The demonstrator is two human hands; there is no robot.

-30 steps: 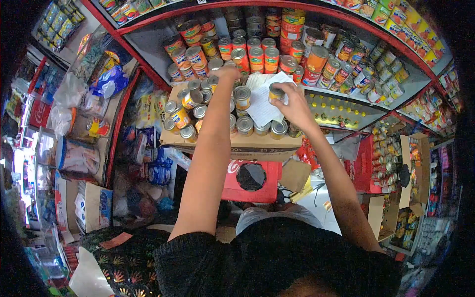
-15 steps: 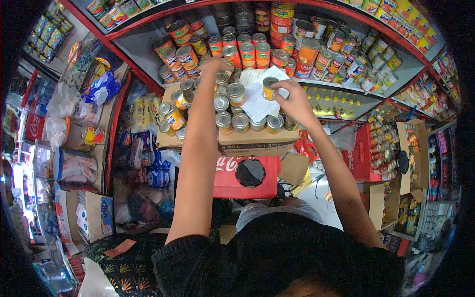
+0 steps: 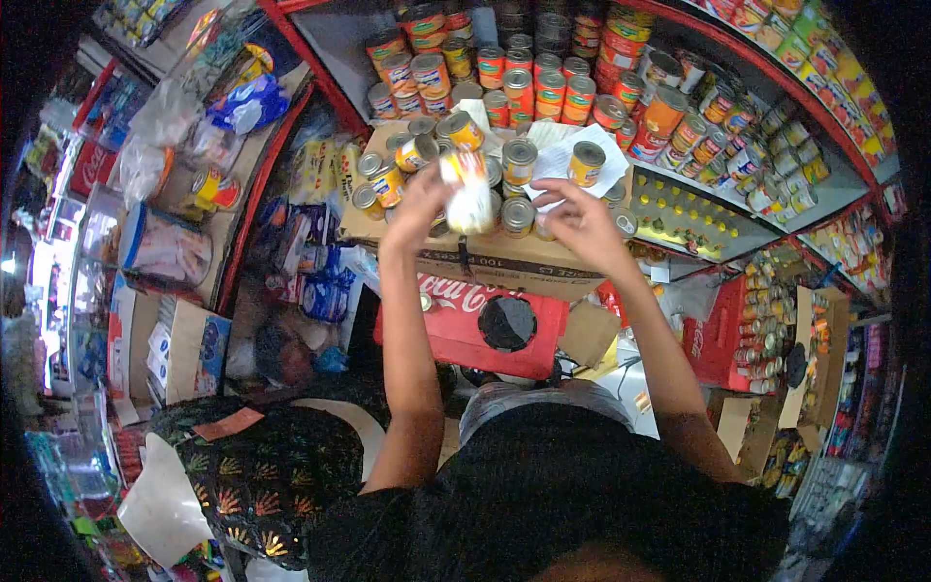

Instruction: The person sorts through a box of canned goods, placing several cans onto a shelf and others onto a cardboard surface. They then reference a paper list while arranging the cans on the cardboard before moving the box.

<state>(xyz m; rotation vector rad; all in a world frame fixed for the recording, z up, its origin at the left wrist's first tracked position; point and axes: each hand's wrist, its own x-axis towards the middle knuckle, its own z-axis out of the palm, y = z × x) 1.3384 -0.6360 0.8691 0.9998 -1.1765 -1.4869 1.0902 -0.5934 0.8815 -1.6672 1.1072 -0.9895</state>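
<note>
My left hand (image 3: 415, 215) is closed on a tilted can (image 3: 465, 189), blurred by motion, with a yellow and white label. It hangs over the near part of a cardboard box (image 3: 524, 275) that bears several cans. To its right, my right hand (image 3: 579, 221) has its fingers apart with nothing visibly held, beside a silver-topped can (image 3: 518, 215). Behind that hand, a yellow-labelled can (image 3: 586, 163) stands upright on white written papers (image 3: 558, 150). Another can (image 3: 519, 160) stands left of the papers.
Shelves of cans, with orange-labelled ones (image 3: 550, 94), rise behind the box. A red Coca-Cola crate (image 3: 441, 325) with a round black opening lies below. Bags and a jar (image 3: 167, 242) fill the left shelf. An open carton (image 3: 810, 364) stands at the right.
My left hand has drawn back toward me and now holds a tilted can. My right hand has let go of the yellow-labelled can on the papers and moved nearer. The view has shifted.
</note>
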